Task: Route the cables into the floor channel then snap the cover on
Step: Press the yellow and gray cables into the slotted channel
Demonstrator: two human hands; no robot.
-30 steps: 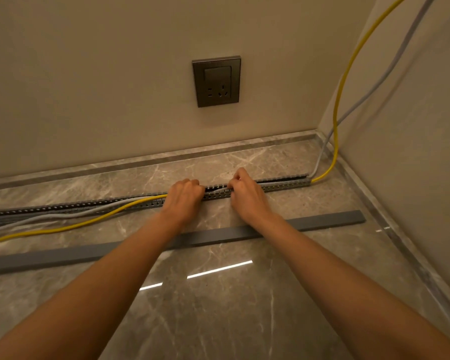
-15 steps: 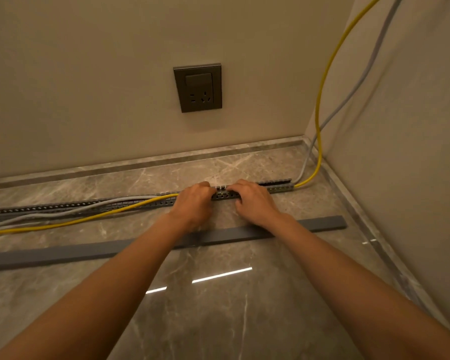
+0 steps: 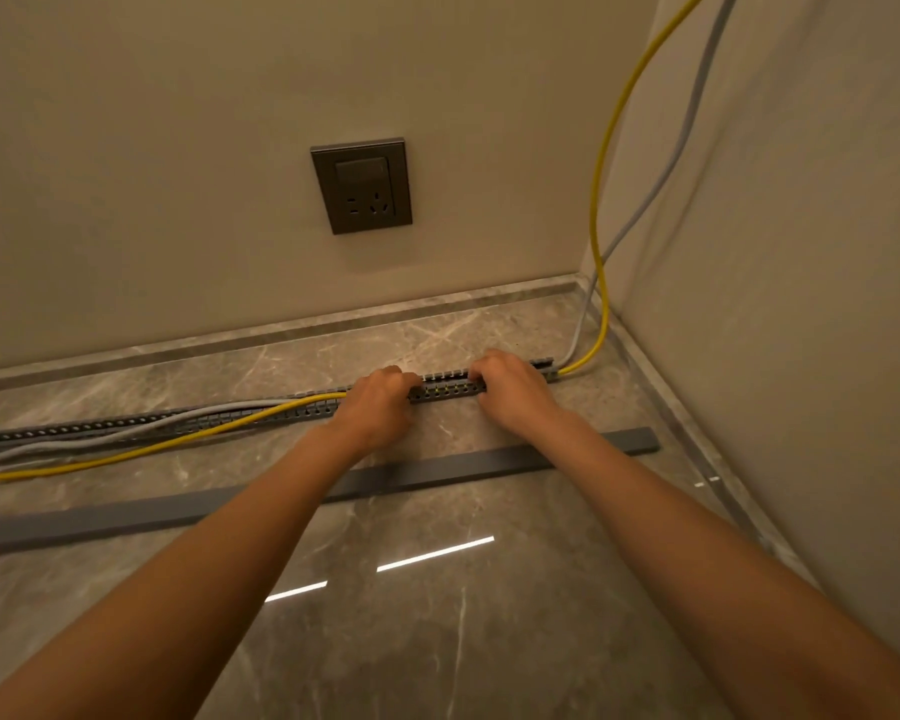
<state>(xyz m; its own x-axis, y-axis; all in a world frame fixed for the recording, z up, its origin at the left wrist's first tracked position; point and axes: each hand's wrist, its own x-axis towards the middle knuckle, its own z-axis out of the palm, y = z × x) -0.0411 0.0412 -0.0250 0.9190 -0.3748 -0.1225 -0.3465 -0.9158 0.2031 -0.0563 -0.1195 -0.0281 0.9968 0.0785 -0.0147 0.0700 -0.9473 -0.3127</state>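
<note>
A slotted grey floor channel [image 3: 445,389] runs left to right across the marble floor. A yellow cable [image 3: 178,443] and a grey cable [image 3: 141,426] lie inside it on the right stretch and out of it, in front, on the left. My left hand [image 3: 380,402] and my right hand [image 3: 513,389] rest on the channel with fingers curled over its top, pressing on the cables. Between the hands the cables sit inside the slots. The flat grey cover strip [image 3: 126,517] lies loose on the floor nearer to me, partly under my forearms.
A dark wall socket [image 3: 362,185] sits on the back wall. Both cables climb the right corner, yellow cable [image 3: 601,189] beside grey cable [image 3: 661,179]. A stone skirting [image 3: 281,330] borders the floor. The right wall stands close to the channel's end.
The hands have spread apart along the channel, showing more of it between them. The view has shifted so the corner sits further left in frame.
</note>
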